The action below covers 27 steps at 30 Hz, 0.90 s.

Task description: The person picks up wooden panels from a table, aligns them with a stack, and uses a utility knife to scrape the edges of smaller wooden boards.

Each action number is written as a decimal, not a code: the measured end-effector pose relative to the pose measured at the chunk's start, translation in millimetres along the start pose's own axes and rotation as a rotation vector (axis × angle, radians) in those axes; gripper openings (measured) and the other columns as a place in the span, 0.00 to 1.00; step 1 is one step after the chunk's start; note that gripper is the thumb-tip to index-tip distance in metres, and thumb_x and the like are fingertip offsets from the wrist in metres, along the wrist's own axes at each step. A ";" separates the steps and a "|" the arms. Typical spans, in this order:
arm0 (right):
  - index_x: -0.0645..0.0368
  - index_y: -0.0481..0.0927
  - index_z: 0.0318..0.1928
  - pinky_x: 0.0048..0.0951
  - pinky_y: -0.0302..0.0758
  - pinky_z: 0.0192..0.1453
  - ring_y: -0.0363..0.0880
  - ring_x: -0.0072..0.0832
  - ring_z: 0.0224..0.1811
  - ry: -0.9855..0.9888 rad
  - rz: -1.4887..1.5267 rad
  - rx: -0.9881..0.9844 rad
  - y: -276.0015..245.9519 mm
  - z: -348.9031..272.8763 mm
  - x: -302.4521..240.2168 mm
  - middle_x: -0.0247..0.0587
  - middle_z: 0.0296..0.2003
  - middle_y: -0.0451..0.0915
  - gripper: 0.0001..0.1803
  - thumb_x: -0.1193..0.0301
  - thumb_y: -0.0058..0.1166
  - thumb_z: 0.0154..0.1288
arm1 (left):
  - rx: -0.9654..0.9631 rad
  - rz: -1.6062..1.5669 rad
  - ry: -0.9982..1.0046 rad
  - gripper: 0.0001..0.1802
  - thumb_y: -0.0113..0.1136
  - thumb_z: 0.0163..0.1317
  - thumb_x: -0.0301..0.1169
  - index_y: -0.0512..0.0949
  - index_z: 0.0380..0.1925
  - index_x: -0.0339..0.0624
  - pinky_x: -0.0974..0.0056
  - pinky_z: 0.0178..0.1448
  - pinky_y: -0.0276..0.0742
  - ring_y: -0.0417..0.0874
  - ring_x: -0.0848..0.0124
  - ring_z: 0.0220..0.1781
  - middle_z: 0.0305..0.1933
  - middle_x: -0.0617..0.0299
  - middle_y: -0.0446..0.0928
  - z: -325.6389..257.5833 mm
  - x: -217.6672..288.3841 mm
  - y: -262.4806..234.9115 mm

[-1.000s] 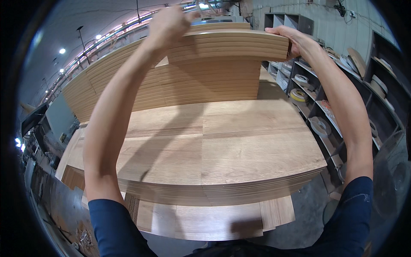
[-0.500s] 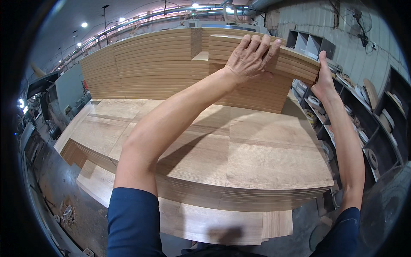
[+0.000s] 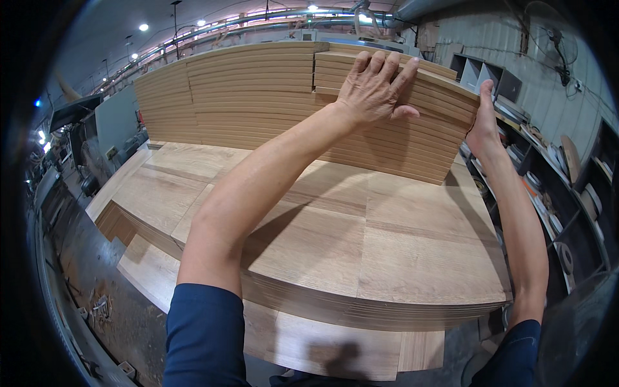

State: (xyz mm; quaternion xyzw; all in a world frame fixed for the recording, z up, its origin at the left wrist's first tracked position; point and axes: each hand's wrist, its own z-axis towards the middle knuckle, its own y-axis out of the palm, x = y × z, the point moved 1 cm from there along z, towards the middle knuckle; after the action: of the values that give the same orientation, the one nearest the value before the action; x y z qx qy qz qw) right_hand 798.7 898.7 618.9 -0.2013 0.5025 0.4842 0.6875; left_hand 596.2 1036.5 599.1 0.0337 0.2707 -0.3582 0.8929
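Observation:
Narrow light-brown boards stand in a long stack (image 3: 251,97) across the far side, layered edges facing me. At the stack's right end is an upper bundle of boards (image 3: 438,97). My left hand (image 3: 377,87) curls its fingers over the bundle's top edge, with the thumb along its front face. At the right end, my right hand (image 3: 485,122) presses against the corner, thumb pointing up; its other fingers are hidden. A thin dark seam separates the bundle from the boards on its left. Below lie wide wood-grain panels (image 3: 425,264) in a layered pile.
Lower wood-grain panels (image 3: 309,345) jut out nearest me. Dark shelving (image 3: 561,219) with rolls and strips stands at the right, with a grey divided box (image 3: 483,74) behind the bundle. Scraps (image 3: 100,309) litter the floor at the left. A fan (image 3: 551,42) hangs on the wall.
Both hands have shifted the upper bundle left against the neighbouring boards. The wide notch between them has narrowed to a thin seam. The view has turned slightly left.

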 end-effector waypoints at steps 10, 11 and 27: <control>0.64 0.59 0.71 0.45 0.60 0.74 0.61 0.40 0.73 -0.075 -0.081 -0.068 -9.6 5.0 6.8 0.56 0.69 0.63 0.59 0.23 0.32 0.60 | 0.056 -0.041 -0.017 0.51 0.32 0.62 0.76 0.57 0.73 0.49 0.47 0.68 0.49 0.60 0.56 0.63 0.61 0.51 0.62 -0.7 -1.5 3.0; 0.65 0.59 0.71 0.45 0.60 0.74 0.61 0.40 0.73 -0.084 -0.085 -0.083 -11.0 3.5 3.4 0.56 0.69 0.63 0.59 0.23 0.33 0.60 | 0.062 -0.059 -0.023 0.51 0.32 0.61 0.76 0.58 0.72 0.50 0.47 0.67 0.49 0.60 0.56 0.62 0.60 0.52 0.62 0.8 -1.5 1.8; 0.66 0.65 0.67 0.42 0.64 0.71 0.68 0.40 0.68 -0.048 -0.052 -0.082 -13.8 12.3 -6.0 0.57 0.63 0.70 0.55 0.26 0.42 0.62 | 0.166 0.054 -0.075 0.47 0.33 0.62 0.75 0.66 0.65 0.50 0.50 0.62 0.52 0.65 0.60 0.55 0.53 0.55 0.67 4.4 -9.8 6.0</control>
State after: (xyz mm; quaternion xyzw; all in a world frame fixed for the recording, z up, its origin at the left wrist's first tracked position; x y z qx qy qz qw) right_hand 816.7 899.1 626.4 -0.2309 0.4601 0.4910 0.7028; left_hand 596.4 1046.0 607.0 0.1015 0.2056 -0.3561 0.9059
